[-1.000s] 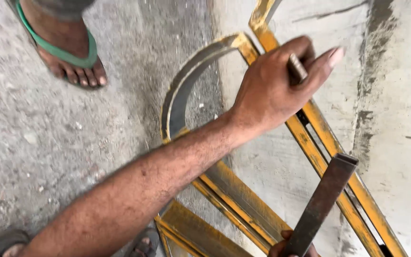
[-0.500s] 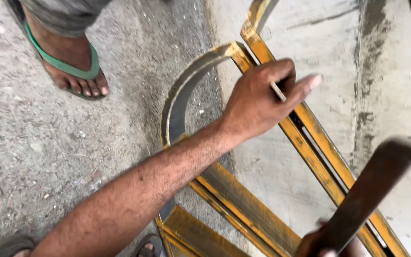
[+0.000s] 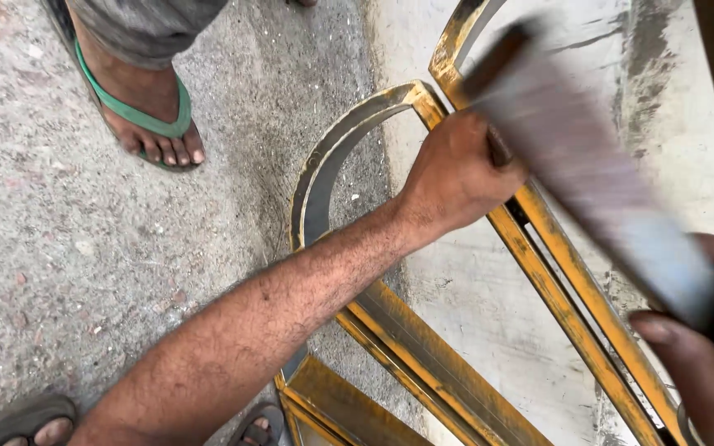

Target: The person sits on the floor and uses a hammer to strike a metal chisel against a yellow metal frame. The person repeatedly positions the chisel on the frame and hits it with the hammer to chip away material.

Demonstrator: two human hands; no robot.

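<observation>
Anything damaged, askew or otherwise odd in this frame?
The yellow metal frame has worn, scraped paint showing bare metal. The flat bar in the right hand is blurred. The left hand grips a small thing at the frame.

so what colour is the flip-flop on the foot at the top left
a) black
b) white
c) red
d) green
d: the flip-flop on the foot beside the yellow metal frame has a green strap and a green sole edge.
</observation>
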